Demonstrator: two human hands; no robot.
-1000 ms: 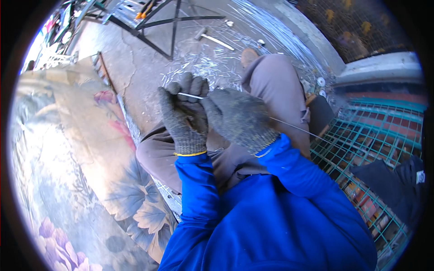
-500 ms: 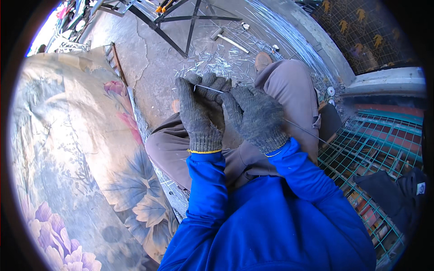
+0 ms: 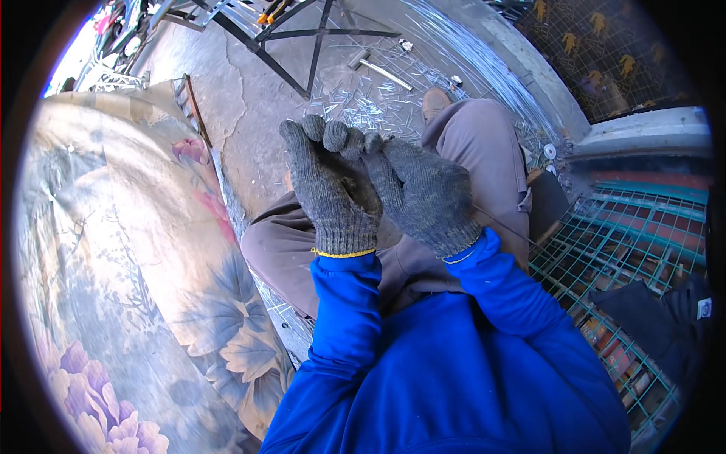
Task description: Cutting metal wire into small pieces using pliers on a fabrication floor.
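Observation:
Both hands wear dark grey knitted gloves and meet in front of my lap. My left hand (image 3: pixel 333 178) is turned palm up, its fingers curled and the thumb close beside the index finger; whatever lies under the fingertips is hidden. Palm down, my right hand (image 3: pixel 427 193) is closed, with its fingertips against the left fingers. A thin metal rod (image 3: pixel 505 219) comes out behind the right hand and runs back toward the right past my knee. Its front end is out of sight among the gloves.
Short cut metal pieces (image 3: pixel 363 112) litter the concrete floor ahead, near a hammer (image 3: pixel 386 74). A dark metal stand (image 3: pixel 314 60) is beyond. Long thin rods (image 3: pixel 484 57) lie at far right. A floral cloth (image 3: pixel 151 265) spreads at left; a teal wire mesh (image 3: pixel 628 242) stands at right.
The rod's front end, visible across the left fingers before, is now covered. The left fingers have curled up and the hands have come closer together.

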